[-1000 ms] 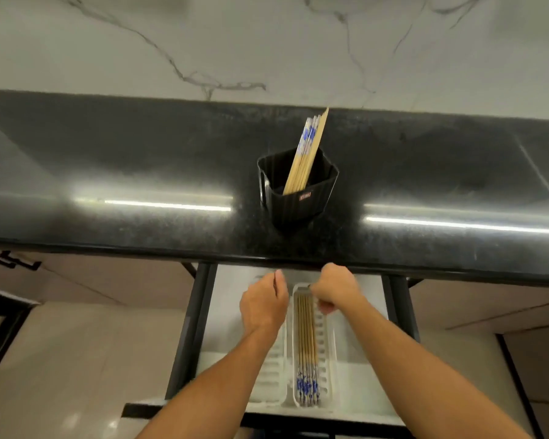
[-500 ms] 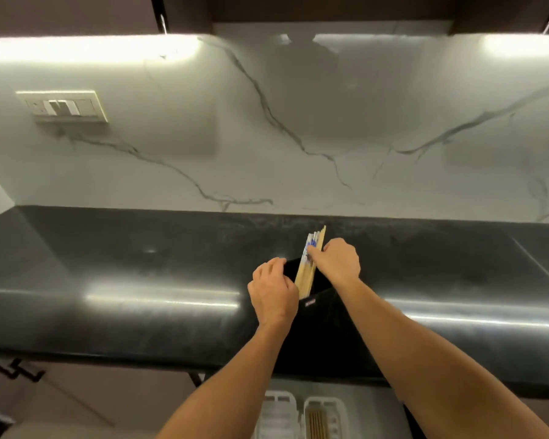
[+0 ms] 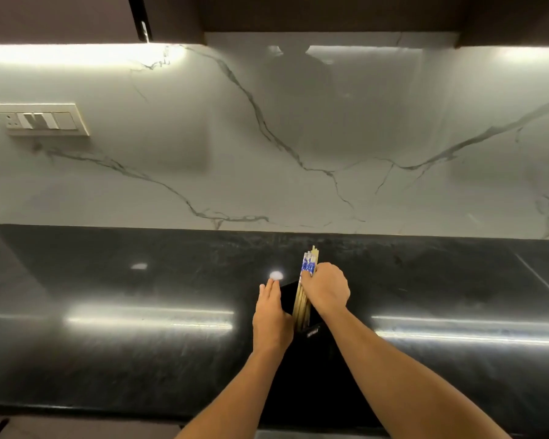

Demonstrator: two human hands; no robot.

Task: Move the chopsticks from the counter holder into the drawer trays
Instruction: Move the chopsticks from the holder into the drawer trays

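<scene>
A black holder (image 3: pixel 311 335) stands on the dark counter (image 3: pixel 140 296) between my forearms. A bundle of wooden chopsticks (image 3: pixel 303 299) with blue-patterned tops leans upright in it. My right hand (image 3: pixel 325 288) grips the chopsticks just below their patterned ends. My left hand (image 3: pixel 270 318) lies flat against the holder's left side, fingers straight. The drawer and its trays are out of view below the counter edge.
A white marble backsplash (image 3: pixel 298 137) rises behind the counter, with a switch plate (image 3: pixel 38 119) at the left. Dark upper cabinets (image 3: pixel 330 14) hang above. The counter's front edge (image 3: pixel 76 407) runs along the bottom.
Both hands rose from the drawer tray to the holder. My right hand has taken hold of the chopsticks, and my left hand's fingers have straightened against the holder. The view has tilted upward.
</scene>
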